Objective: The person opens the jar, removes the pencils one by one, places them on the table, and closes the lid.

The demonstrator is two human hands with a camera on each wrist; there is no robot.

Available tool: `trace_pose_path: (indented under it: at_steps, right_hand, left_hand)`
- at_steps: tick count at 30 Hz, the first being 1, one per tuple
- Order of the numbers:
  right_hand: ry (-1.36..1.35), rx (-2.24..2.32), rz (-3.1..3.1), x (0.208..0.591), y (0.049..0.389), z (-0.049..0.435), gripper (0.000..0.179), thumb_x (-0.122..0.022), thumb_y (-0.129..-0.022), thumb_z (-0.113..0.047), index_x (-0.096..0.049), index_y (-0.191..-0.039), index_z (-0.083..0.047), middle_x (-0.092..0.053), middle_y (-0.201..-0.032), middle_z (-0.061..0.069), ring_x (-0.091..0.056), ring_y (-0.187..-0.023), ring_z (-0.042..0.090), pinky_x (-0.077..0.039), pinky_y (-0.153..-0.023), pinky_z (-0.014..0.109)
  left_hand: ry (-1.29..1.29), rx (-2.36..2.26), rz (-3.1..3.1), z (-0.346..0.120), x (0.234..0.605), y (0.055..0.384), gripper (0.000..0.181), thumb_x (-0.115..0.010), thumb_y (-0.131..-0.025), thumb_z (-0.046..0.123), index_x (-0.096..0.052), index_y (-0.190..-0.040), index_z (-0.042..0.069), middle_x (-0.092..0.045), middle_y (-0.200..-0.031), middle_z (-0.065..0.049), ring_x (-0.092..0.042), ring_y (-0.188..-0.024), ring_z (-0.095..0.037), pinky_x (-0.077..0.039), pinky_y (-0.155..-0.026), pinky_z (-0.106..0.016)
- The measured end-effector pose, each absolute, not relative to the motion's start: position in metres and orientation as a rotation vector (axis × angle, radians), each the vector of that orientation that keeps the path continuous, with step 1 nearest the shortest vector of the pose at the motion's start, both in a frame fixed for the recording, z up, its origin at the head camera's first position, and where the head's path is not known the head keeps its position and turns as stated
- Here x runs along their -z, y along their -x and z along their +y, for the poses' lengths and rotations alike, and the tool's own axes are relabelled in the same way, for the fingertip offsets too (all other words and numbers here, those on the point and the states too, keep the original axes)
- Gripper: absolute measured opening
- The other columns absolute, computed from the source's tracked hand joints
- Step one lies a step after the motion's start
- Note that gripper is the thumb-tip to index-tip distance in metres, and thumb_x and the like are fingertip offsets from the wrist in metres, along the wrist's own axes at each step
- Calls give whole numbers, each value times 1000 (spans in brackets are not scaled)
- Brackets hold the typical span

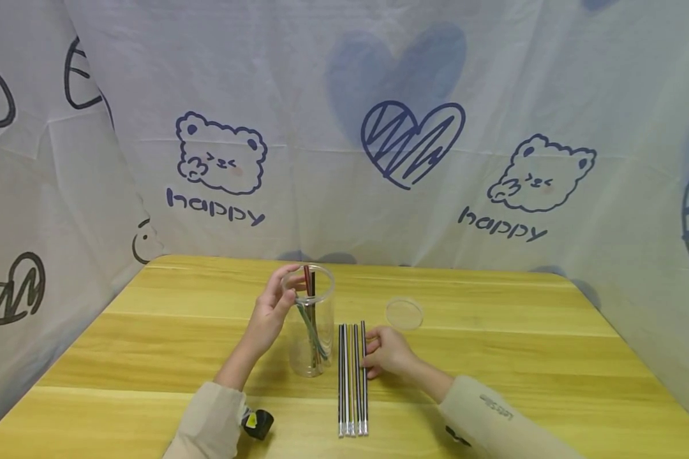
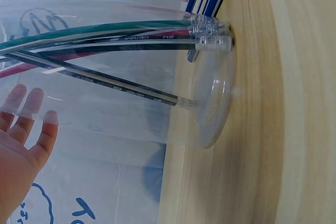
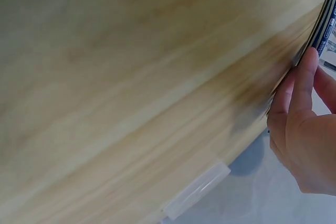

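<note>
A tall clear plastic canister [image 1: 325, 331] stands upright on the table, with several pencils [image 2: 115, 79] leaning inside, green, dark red and black-striped, eraser ends down. My left hand [image 1: 271, 312] holds the canister near its rim, thumb on the near side, fingers round the far left side. To its right, a close row of striped pencils [image 1: 352, 382] lies on the table, silver ferrules towards me. My right hand [image 1: 392, 352] is at the right side of this row, thumb and fingertips pinching the outermost pencil [image 1: 364, 382] near its middle. In the right wrist view the fingers hide part of the row.
A round clear lid [image 1: 404, 313] lies behind the right hand. A black strap piece [image 1: 258, 424] hangs at the left cuff. White printed cloth [image 1: 321, 191] closes off the table's back and sides.
</note>
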State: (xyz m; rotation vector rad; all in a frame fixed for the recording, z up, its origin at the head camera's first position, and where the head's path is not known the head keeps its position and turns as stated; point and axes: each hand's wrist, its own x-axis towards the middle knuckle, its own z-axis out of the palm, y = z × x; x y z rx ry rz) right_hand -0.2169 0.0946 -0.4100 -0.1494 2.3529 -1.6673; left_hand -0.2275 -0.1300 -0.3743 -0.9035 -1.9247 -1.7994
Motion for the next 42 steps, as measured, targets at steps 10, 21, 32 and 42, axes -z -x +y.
trace_pose_path:
  at_steps: [10,21,32,42]
  right_hand:
    - [139,1613,2383,409,217,93,47,-63,-68,20,-43,-111,17,-50,-81,17,-56,-51,18,-51,-49,31]
    - [129,1626,2374,409,217,93,41,-62,-69,20,-46,-106,16,-49,-79,15,-54,-51,17,-51,-49,31]
    - [194,1599,2414,400,219,97,42,-64,-74,8,-45,-112,16,-55,-77,13,-55,-51,17,-51,-50,32]
    - [360,1638,2538,381,222,94,24,-62,-81,-2,-55,-99,12,-59,-74,9,-57,-61,24,-51,-53,35]
  left_hand:
    - [922,1812,-1906,-130,374,227,41,-38,-97,26,-33,-129,0,-48,-121,-27,-49,-104,-35,-35,-87,-57]
    - [921,1804,-1909,-129,374,228,43,-38,-96,28,-33,-129,1,-48,-120,-27,-48,-104,-37,-36,-88,-53]
    - [898,1791,-1934,-130,373,227,41,-38,-97,26,-34,-129,2,-49,-120,-25,-50,-103,-30,-39,-88,-39]
    - [903,1800,-1928,-130,373,226,42,-39,-96,28,-34,-129,1,-49,-120,-26,-48,-103,-35,-41,-86,-30]
